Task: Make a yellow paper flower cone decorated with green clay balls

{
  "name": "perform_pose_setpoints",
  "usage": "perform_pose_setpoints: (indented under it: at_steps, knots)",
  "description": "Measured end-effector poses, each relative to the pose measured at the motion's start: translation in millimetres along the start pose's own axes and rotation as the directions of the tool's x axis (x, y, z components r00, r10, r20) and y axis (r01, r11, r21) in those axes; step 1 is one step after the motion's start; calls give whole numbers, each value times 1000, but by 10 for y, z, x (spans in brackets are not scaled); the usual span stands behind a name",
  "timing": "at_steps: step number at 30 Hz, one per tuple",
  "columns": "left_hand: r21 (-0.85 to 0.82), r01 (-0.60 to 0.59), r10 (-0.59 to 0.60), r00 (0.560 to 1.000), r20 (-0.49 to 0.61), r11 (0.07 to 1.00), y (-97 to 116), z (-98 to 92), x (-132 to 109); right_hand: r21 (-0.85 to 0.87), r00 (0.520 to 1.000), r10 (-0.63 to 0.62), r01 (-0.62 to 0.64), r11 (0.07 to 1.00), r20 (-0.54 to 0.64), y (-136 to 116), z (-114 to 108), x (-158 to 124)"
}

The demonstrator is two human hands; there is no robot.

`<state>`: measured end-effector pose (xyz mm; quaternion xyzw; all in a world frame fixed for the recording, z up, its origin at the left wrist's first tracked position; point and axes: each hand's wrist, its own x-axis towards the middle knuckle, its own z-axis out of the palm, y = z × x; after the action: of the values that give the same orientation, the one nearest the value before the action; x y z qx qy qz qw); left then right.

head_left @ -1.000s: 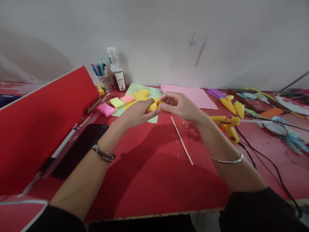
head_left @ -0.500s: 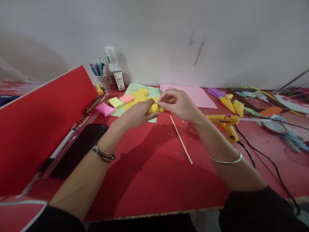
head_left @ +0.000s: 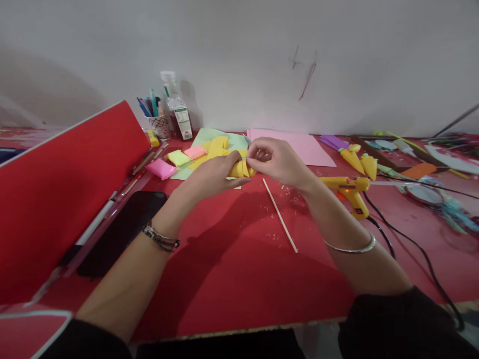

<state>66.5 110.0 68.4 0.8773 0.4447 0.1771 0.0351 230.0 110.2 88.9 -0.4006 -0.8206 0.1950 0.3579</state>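
Note:
A rolled piece of yellow paper (head_left: pixel 239 169) is held between my two hands, above the red table. My left hand (head_left: pixel 214 174) wraps round its left part, with the thumb below and fingers above. With fingertips pinched, my right hand (head_left: pixel 275 158) grips the roll's right end; the exact contact is partly hidden by the fingers. Behind lie yellow paper strips (head_left: pixel 218 146) on a light green sheet (head_left: pixel 204 134). A thin wooden stick (head_left: pixel 280 215) rests on the table just in front of my right hand.
A yellow glue gun (head_left: pixel 350 192) with a lit orange light lies right, its cable trailing forward. Pink sheets (head_left: pixel 310 149) and yellow paper flowers (head_left: pixel 352 158) lie behind. Left are clay packets (head_left: pixel 161 168), a black phone (head_left: pixel 123 234), a red board (head_left: pixel 75 194), a pen cup (head_left: pixel 159 125) and a bottle (head_left: pixel 178 112).
The yellow roll has turned slightly in my hands, and the fingers of my right hand have shifted a little at its end. The view has moved very slightly.

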Motion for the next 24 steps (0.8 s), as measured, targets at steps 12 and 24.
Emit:
perform_pose_setpoints:
  at_steps: [12,24]
  knots:
    - [-289,-13,60,986,155,957,-46,-28,-1,234,969,-59,2,972,240,-8,-99,-26]
    - [-258,-50,103,975,198,965,-11,-51,-3,158,956,6,-54,986,294,-3,-118,-20]
